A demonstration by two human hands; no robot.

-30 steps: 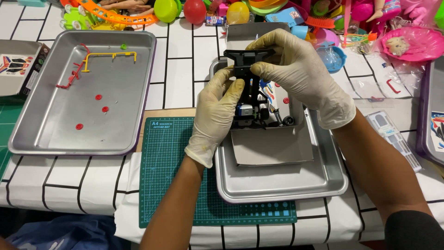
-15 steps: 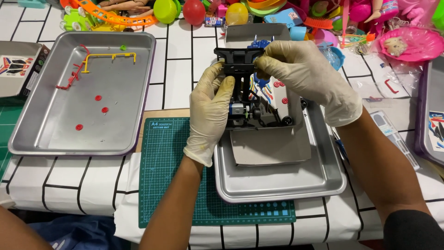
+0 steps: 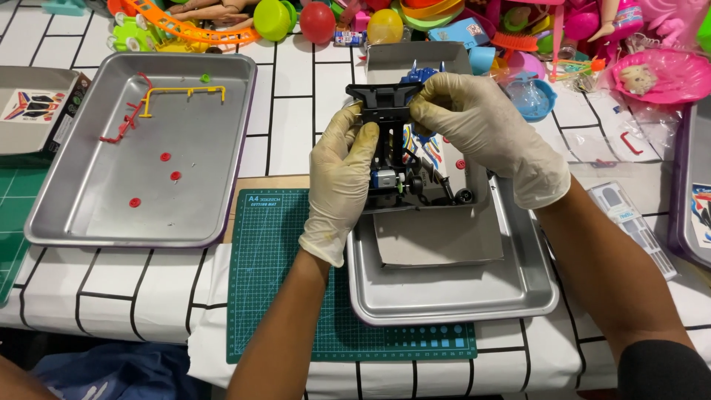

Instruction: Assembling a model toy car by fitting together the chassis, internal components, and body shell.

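The table [image 3: 296,111] has a white cloth with black lines like bricks. On it, at the left, lies a big metal tray [image 3: 89,222]. Left of this tray, a grey box [image 3: 29,111] touches a green mat [image 3: 11,222] at the edge. In the middle lies a cutting mat [image 3: 274,281], green with a grid. A second metal tray [image 3: 459,296] sits partly on this mat and partly on the cloth. Along the far edge is a pile of colourful plastic toys [image 3: 415,18], with a pink bowl [image 3: 652,74] at the right. Near the right edge lies a small flat packet [image 3: 629,222], and beside it another tray [image 3: 692,200], only partly visible.
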